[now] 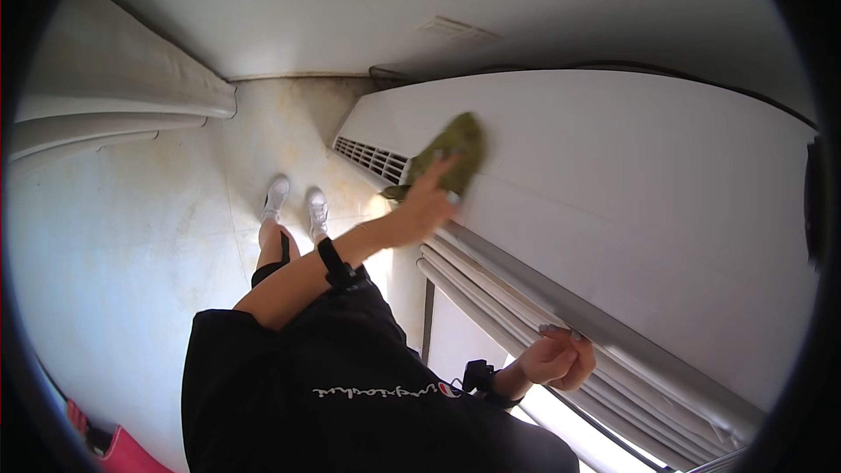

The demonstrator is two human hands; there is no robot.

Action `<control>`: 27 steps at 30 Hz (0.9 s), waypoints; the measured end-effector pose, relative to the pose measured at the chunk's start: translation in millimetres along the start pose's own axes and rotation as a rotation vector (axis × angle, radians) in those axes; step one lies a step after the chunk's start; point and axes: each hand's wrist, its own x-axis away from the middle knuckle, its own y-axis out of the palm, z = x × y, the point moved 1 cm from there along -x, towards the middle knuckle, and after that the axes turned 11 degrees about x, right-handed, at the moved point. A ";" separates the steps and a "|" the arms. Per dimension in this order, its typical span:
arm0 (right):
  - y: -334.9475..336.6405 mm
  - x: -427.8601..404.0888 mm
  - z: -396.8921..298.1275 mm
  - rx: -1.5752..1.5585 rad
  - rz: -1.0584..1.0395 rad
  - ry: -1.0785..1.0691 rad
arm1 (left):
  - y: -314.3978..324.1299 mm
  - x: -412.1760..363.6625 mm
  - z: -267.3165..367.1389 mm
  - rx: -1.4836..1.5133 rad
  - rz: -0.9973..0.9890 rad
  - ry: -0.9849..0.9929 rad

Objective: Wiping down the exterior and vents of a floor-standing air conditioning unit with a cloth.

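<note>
My left hand (424, 207) is on an olive-green cloth (460, 144), which lies against the broad white panel of a cabinet-like unit (591, 171). The cloth and fingers are blurred by motion. Part of the cloth hangs over the panel's edge beside a louvred grille (371, 159). My right hand (558, 361) is curled in a loose fist near the unit's grey edge strip (611, 341), in front of pleated curtains (499, 302). Nothing shows inside it, and whether its fingertips touch the edge cannot be told. Each wrist wears a black strap.
A pale wall (315, 13) with a socket plate (458, 29) runs behind the unit. A dark cable (709, 89) follows the unit's far edge. Long pale curtains (131, 72) hang at upper left. A pink-red object (131, 450) stands on the stained floor (131, 230) at lower left.
</note>
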 end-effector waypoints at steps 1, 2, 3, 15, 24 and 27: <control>-3.8 20.1 -10.4 0.006 -0.020 0.014 | 0.8 16.1 22.2 -0.077 -0.190 0.126; -7.2 23.4 -12.3 0.161 0.074 0.112 | 6.6 13.5 54.2 0.084 -0.179 0.419; -6.8 28.1 -13.9 0.314 0.168 0.213 | 7.0 8.9 91.2 0.055 -0.277 0.462; 73.1 108.8 -65.3 0.040 -0.374 0.047 | -57.8 7.1 -88.9 -0.199 -0.268 -0.025; 168.4 235.1 -103.7 0.038 -0.991 0.427 | -147.1 11.4 -399.4 -0.471 0.083 0.038; 180.2 272.6 -101.7 0.009 -1.109 0.582 | -172.1 5.1 -438.9 0.522 0.463 -0.648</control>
